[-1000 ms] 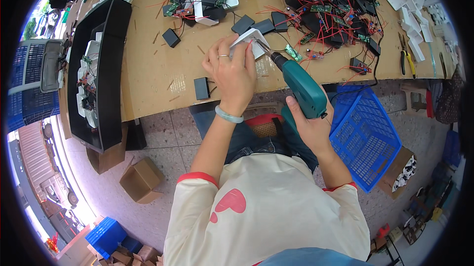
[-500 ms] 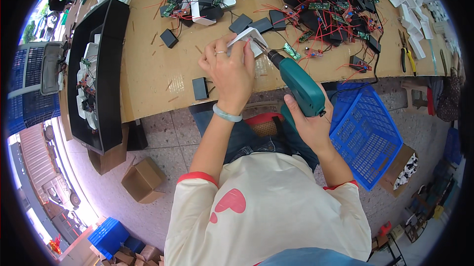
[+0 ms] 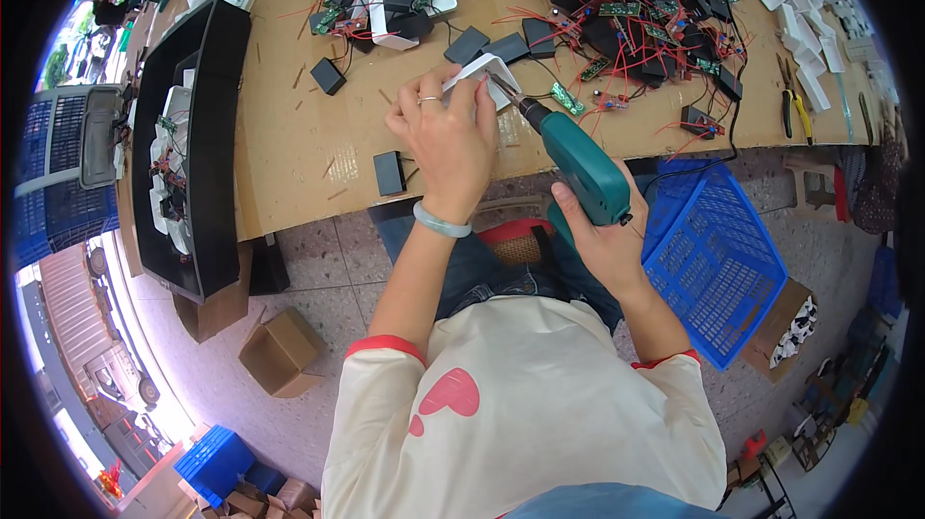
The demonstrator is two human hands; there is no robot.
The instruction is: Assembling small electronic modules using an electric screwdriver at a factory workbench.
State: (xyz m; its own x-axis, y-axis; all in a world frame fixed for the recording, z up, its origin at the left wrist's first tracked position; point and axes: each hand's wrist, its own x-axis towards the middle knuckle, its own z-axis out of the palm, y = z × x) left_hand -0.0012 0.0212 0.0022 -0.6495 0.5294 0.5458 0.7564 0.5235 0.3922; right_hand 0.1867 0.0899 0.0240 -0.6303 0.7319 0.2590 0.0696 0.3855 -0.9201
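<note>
My left hand (image 3: 448, 133) grips a white plastic housing (image 3: 496, 71) by its near left side, just above the cardboard-covered table. Its fingers hide part of the housing. My right hand (image 3: 607, 239) is closed round the grip of a green electric screwdriver (image 3: 586, 167). The tool's bit reaches into the open side of the housing, close to my left fingertips; whether it meets a screw is too small to see. Several black boxes (image 3: 509, 48) lie just beyond the housing. A small green circuit board (image 3: 567, 98) rests to the right of the bit.
Circuit boards with red wires and black boxes are heaped at the far side (image 3: 646, 27). White housings (image 3: 805, 47) pile up at the far right, near yellow-handled pliers (image 3: 798, 114). A long black bin (image 3: 217, 133) stands left. Right of my legs sits a blue basket (image 3: 723, 259).
Almost nothing differs. The screwdriver and my right hand have shifted very slightly left; my left hand keeps its hold on the housing.
</note>
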